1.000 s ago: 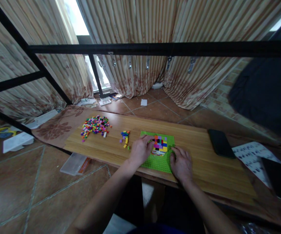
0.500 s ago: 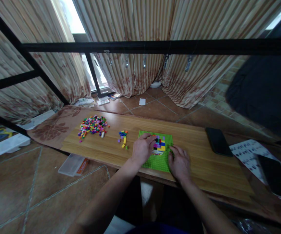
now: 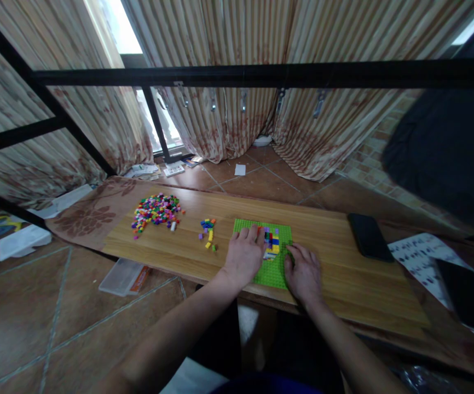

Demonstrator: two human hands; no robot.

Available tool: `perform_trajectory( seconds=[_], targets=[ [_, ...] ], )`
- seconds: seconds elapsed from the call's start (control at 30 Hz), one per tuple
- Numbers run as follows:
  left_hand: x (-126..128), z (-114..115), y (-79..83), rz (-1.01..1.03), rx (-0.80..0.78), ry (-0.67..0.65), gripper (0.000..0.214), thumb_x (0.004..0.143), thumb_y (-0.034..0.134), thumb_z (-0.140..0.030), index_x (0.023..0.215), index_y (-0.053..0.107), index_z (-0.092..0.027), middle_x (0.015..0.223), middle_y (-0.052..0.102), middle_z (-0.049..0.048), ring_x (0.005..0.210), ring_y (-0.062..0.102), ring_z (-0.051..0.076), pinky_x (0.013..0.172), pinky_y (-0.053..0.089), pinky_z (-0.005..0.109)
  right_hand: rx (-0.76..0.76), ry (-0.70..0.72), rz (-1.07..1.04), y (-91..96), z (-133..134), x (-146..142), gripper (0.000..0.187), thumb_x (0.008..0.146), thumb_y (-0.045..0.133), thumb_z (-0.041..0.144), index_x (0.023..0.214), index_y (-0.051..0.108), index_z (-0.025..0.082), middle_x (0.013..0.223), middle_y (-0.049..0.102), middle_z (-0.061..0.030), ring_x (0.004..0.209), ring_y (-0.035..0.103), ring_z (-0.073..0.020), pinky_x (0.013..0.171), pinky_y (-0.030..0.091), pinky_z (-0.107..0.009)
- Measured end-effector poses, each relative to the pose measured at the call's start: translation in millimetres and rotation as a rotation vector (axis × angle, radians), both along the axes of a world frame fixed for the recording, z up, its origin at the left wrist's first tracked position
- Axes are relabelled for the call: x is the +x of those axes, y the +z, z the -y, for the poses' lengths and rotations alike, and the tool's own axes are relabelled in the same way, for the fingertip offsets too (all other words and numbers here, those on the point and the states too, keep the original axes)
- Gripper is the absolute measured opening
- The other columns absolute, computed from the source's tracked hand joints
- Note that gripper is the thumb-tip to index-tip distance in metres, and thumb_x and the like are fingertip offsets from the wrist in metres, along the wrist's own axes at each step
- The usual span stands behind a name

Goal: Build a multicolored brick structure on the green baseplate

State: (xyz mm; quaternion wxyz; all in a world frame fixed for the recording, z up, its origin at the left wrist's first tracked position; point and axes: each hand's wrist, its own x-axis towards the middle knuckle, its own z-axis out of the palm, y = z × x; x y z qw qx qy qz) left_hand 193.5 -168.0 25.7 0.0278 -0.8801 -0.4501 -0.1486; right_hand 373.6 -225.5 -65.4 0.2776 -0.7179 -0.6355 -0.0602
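A bright green studded baseplate (image 3: 272, 278) lies on the wooden board, bearing a low build of coloured bricks (image 3: 273, 243) in red, blue, yellow, purple and white. My left hand (image 3: 245, 253) rests over the left part of this build, palm down, its fingers stretched forward and covering some bricks. Whether anything lies under those fingers is hidden. At the baseplate's right edge, my right hand (image 3: 303, 269) is curled, thumb and forefinger on the edge.
A heap of loose bricks (image 3: 157, 210) lies at the board's left, with a smaller group of bricks (image 3: 209, 232) nearer the baseplate. A black phone (image 3: 369, 236) lies to the right, near a printed sheet (image 3: 415, 257) and a second dark device (image 3: 464, 298). A black metal bar (image 3: 237, 75) crosses beyond.
My left hand has shifted slightly right and flattened, its fingers going from bunched over the build to stretched out across its left side. My right hand stays at the baseplate's edge.
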Motion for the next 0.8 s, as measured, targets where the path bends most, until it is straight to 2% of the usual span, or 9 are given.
perform_trajectory(
  seconds=[0.2, 0.33, 0.5, 0.67, 0.8],
  targets=[
    [5, 2, 2.5, -0.127, 0.029, -0.087, 0.035, 0.096, 0.043, -0.022, 0.125, 0.058, -0.009, 0.133, 0.055, 0.0182, 0.107, 0.054, 0.029, 0.083, 0.046, 0.042, -0.018, -0.004, 0.008, -1.4, 0, 0, 0.033, 0.092, 0.044, 0.026, 0.114, 0.065, 0.016, 0.120, 0.064, -0.0125, 0.108, 0.053, -0.0259, 0.096, 0.043, -0.042],
    [4, 1, -0.9, -0.118, 0.019, -0.091, 0.036, 0.096, 0.043, -0.020, 0.128, 0.055, -0.008, 0.132, 0.056, 0.0175, 0.106, 0.055, 0.029, 0.083, 0.047, 0.042, -0.015, -0.009, 0.000, -2.7, 0, 0, 0.033, 0.092, 0.044, 0.027, 0.115, 0.065, 0.016, 0.120, 0.064, -0.0125, 0.107, 0.053, -0.0258, 0.095, 0.043, -0.042],
    [-4, 0, -8.9, 0.080, -0.052, -0.039, 0.039, 0.097, 0.043, -0.029, 0.133, 0.051, -0.015, 0.132, 0.057, 0.0137, 0.110, 0.056, 0.027, 0.091, 0.050, 0.042, -0.005, -0.007, 0.017, -3.1, -1, 1, 0.032, 0.091, 0.044, 0.025, 0.114, 0.066, 0.016, 0.119, 0.064, -0.0125, 0.106, 0.053, -0.0262, 0.095, 0.043, -0.043],
    [-14, 1, -14.5, 0.330, -0.131, -0.059, 0.042, 0.095, 0.046, -0.025, 0.137, 0.046, -0.018, 0.131, 0.058, 0.0115, 0.117, 0.056, 0.024, 0.102, 0.048, 0.041, 0.005, 0.002, 0.014, -2.3, -1, 1, 0.032, 0.090, 0.044, 0.025, 0.113, 0.065, 0.017, 0.118, 0.064, -0.0120, 0.105, 0.053, -0.0264, 0.093, 0.044, -0.043],
    [-32, 0, -19.7, 0.496, -0.168, 0.061, 0.042, 0.094, 0.047, -0.022, 0.136, 0.047, -0.018, 0.129, 0.059, 0.0122, 0.120, 0.056, 0.024, 0.103, 0.048, 0.040, 0.018, 0.013, -0.005, -2.6, 0, 2, 0.033, 0.090, 0.044, 0.025, 0.114, 0.065, 0.018, 0.118, 0.064, -0.0124, 0.106, 0.053, -0.0264, 0.094, 0.043, -0.044]
  ],
)
